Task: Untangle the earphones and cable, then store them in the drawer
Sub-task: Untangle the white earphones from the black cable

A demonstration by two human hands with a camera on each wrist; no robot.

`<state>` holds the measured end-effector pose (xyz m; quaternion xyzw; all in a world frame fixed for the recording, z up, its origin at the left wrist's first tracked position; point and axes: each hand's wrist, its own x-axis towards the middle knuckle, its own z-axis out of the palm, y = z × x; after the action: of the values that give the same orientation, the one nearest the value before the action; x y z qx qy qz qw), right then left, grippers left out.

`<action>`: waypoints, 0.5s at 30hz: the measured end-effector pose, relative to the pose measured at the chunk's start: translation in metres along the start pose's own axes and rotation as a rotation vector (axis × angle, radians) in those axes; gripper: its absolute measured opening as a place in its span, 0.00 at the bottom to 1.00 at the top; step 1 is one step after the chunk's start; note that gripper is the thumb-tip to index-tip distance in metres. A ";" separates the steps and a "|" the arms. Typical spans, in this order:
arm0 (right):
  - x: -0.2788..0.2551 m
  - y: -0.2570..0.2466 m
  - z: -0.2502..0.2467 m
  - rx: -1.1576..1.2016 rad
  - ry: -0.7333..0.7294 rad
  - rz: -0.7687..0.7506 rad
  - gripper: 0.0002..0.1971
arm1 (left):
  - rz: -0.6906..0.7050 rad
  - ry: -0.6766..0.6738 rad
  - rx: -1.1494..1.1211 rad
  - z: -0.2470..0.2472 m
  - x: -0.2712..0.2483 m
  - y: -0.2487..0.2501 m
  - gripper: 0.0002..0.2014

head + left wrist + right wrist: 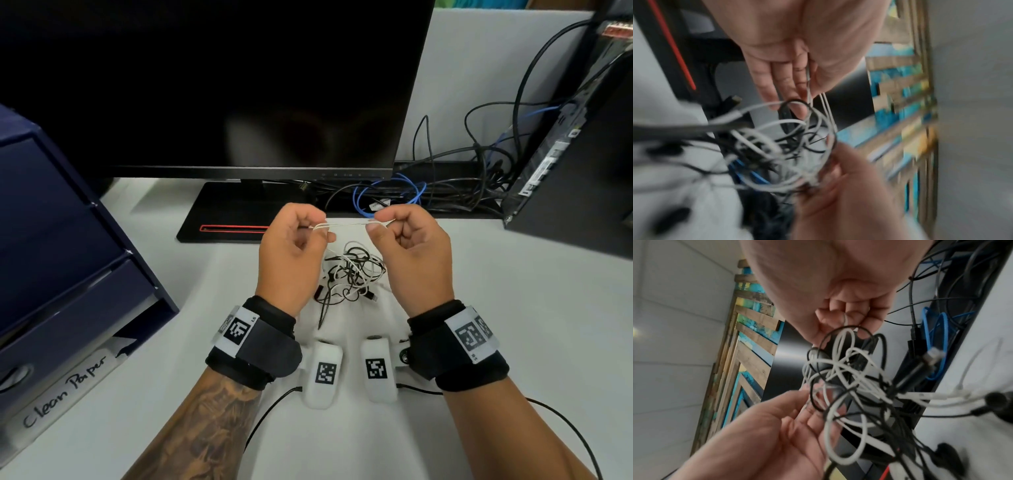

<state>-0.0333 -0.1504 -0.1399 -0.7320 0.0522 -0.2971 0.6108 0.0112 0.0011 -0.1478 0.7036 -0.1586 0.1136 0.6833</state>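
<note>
A knot of white cable and black earphones (352, 270) hangs between my raised hands, its lower end on the white desk. My left hand (317, 224) and right hand (378, 222) each pinch one end of a taut white cable strand (346, 224). In the left wrist view my left hand (807, 84) pinches the white strands (825, 105) above the knot (777, 146). In the right wrist view my right hand (844, 319) pinches a white loop above the knot (849, 378); black earbuds (949, 454) dangle low. The blue drawer unit (78, 301) stands at the left.
A dark monitor (239, 85) with its base (233, 212) stands behind my hands. A black computer tower (575, 171) and a heap of black and blue cables (445, 185) sit at the back right. A white tray labelled "Clean Paper" (65, 394) lies under the drawer unit.
</note>
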 end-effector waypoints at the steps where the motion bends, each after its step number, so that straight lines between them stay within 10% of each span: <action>1: 0.000 -0.001 0.001 -0.002 0.000 -0.004 0.04 | -0.039 -0.003 -0.083 0.000 0.001 0.005 0.07; 4: 0.002 -0.011 0.001 -0.001 -0.005 -0.029 0.04 | -0.164 -0.035 -0.327 0.000 0.004 0.014 0.08; 10: 0.015 -0.038 -0.015 0.298 -0.025 0.135 0.11 | 0.040 -0.160 0.183 -0.004 0.014 0.018 0.07; 15: 0.019 -0.046 -0.033 -0.188 -0.120 -0.031 0.06 | 0.137 -0.180 0.384 -0.014 0.024 0.028 0.10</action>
<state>-0.0472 -0.1760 -0.0877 -0.8034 0.0318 -0.2558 0.5367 0.0234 0.0125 -0.1119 0.8156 -0.2419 0.1248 0.5106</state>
